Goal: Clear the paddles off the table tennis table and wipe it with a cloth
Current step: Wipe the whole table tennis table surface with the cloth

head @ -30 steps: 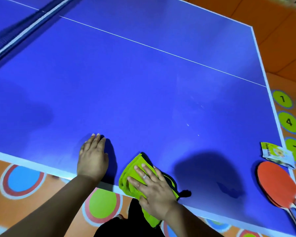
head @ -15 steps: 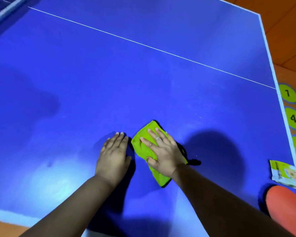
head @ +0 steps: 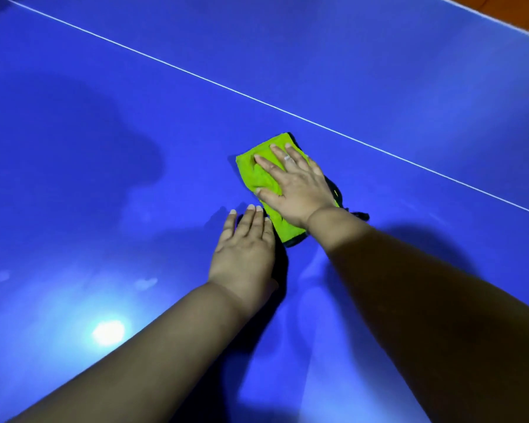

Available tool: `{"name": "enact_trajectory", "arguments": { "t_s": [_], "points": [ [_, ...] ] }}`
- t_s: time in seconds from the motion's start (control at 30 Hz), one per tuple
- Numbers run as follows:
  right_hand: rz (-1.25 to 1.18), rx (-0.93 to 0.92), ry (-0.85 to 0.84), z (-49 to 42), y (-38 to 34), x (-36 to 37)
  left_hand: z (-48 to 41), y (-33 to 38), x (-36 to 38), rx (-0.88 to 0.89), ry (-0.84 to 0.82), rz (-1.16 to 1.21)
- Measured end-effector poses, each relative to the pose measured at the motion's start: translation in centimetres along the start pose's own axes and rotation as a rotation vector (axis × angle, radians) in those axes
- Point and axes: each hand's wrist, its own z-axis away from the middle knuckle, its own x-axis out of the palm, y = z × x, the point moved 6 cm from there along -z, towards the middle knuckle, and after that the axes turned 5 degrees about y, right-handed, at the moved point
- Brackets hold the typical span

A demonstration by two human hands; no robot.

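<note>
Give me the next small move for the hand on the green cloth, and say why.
Probably slide the green cloth forward to the white line. The right hand lies flat on it, fingers straight, pressing it to the table. The left hand rests flat beside it as a brace, and bare blue surface lies between cloth and line.

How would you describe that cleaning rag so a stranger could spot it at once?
Look at the big blue table tennis table and its thin white line. Just on the near side of that line, a folded cloth lies under the flat right hand, the left hand resting bare beside it. It is the only bright lime-green thing on the blue surface.
</note>
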Motion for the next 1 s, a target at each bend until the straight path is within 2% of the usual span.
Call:
{"name": "enact_trajectory", "arguments": {
  "t_s": [0.3, 0.53, 0.67, 0.87, 1.0],
  "points": [
    [-0.045, 0.102, 0.021, -9.4, 7.6, -0.7, -3.3, 3.1, 0.8, -0.024, -0.177, -0.290],
    [-0.057, 0.201, 0.017, -6.7, 12.8, -1.6, -3.0, 3.0, 0.7, -0.040, -0.248, -0.319],
    [-0.062, 0.252, -0.011, -2.8, 12.9, -1.6, -2.7, 2.8, 0.6, -0.062, -0.257, -0.290],
    [-0.061, 0.273, -0.047, 4.6, 10.4, -1.7, -1.6, 2.3, 0.1, -0.115, -0.187, -0.208],
    [-0.050, 0.260, -0.063, 10.8, 7.2, -1.6, 1.3, 3.0, -0.5, -0.141, -0.014, -0.193]
  ]
}}
